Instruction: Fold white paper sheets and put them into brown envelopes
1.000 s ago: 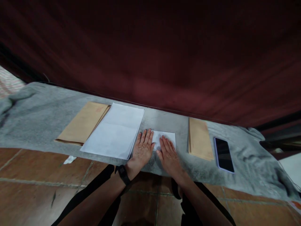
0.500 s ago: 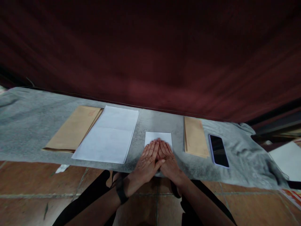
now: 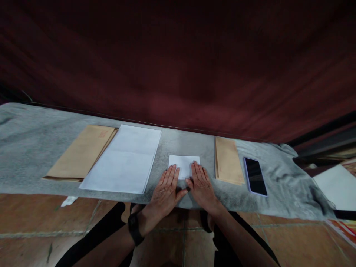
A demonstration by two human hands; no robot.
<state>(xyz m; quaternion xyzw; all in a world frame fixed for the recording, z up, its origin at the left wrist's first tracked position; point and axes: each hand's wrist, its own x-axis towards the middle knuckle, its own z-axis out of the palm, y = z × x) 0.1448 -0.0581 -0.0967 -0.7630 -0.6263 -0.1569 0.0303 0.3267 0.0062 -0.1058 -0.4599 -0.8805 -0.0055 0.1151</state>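
A small white folded paper (image 3: pixel 184 167) lies flat on the grey cloth in front of me. My left hand (image 3: pixel 164 189) rests flat with its fingers stretched out, fingertips on the paper's left edge. On the right edge lies my right hand (image 3: pixel 200 185), also flat with fingers extended. A strip of the paper shows between the two hands; its lower corners are partly hidden under the fingers. Left of my hands is a stack of larger white sheets (image 3: pixel 124 159). Beyond my right hand lie some small brown envelopes (image 3: pixel 228 160).
Large brown envelopes (image 3: pixel 82 152) lie at the left, partly under the white sheets. A phone (image 3: pixel 256 177) sits right of the small envelopes. Grey cloth (image 3: pixel 183 139) covers the narrow surface, with a dark red curtain (image 3: pixel 178 74) behind. A white scrap (image 3: pixel 69 201) is on the tiled floor.
My hands were together, overlapping at the middle of the small paper. They have slid apart to its left and right edges, uncovering its middle. The view has shifted slightly.
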